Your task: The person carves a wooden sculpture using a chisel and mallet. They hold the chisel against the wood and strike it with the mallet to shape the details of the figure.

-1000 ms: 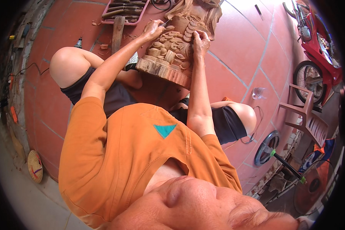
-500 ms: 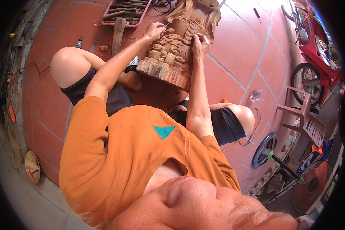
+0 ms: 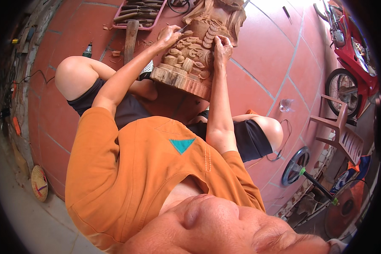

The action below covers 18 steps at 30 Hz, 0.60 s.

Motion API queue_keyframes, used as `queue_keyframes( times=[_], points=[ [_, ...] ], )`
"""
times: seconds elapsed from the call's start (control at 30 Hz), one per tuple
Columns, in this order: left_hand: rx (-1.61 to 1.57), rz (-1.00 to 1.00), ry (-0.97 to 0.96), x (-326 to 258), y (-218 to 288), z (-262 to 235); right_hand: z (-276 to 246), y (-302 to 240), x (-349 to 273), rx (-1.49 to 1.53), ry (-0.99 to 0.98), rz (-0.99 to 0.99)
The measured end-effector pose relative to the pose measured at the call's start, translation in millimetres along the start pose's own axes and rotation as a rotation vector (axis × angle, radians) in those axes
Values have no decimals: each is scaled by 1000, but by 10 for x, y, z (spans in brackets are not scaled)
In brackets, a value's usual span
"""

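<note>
A brown wood carving (image 3: 190, 55) lies between my legs, with coin-like discs and rounded shapes cut in relief and a rough, pale base facing me. My left hand (image 3: 169, 35) is closed round a slim carving tool (image 3: 183, 28), whose thin tip points to the carving's upper left part. Most of its handle is hidden in the fingers. On the opposite side, my right hand (image 3: 223, 50) is closed with bent fingers against the carving's edge, beside the row of discs. Whether it also pinches something small I cannot tell.
A pink tray (image 3: 155, 22) of carving tools and a wooden mallet (image 3: 131, 40) lie at the far left, near wood chips and a drill (image 3: 87, 50). To the right are a clear cup (image 3: 286, 105), a plastic chair (image 3: 338, 127), a red motorbike (image 3: 357, 59) and a loose cable (image 3: 288, 131).
The view has shifted slightly. Both hands stay at nearly the same places on the carving, and the tool in my left hand has changed angle a little.
</note>
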<state>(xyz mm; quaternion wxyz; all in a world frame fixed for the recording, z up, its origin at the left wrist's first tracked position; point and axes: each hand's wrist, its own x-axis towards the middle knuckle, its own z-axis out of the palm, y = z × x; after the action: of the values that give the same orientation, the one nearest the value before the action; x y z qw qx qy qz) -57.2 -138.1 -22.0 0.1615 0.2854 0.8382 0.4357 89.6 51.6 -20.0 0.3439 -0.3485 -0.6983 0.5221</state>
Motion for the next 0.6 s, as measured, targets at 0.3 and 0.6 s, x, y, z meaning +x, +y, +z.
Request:
queue_keyframes(
  times=[0.3,0.6],
  points=[
    [-386,-236,17,113,-67,102,-20,-59,-30,-22,-16,58],
    [-278,-234,-18,-40,31,-133,-13,50,5,44,-12,2]
  ],
)
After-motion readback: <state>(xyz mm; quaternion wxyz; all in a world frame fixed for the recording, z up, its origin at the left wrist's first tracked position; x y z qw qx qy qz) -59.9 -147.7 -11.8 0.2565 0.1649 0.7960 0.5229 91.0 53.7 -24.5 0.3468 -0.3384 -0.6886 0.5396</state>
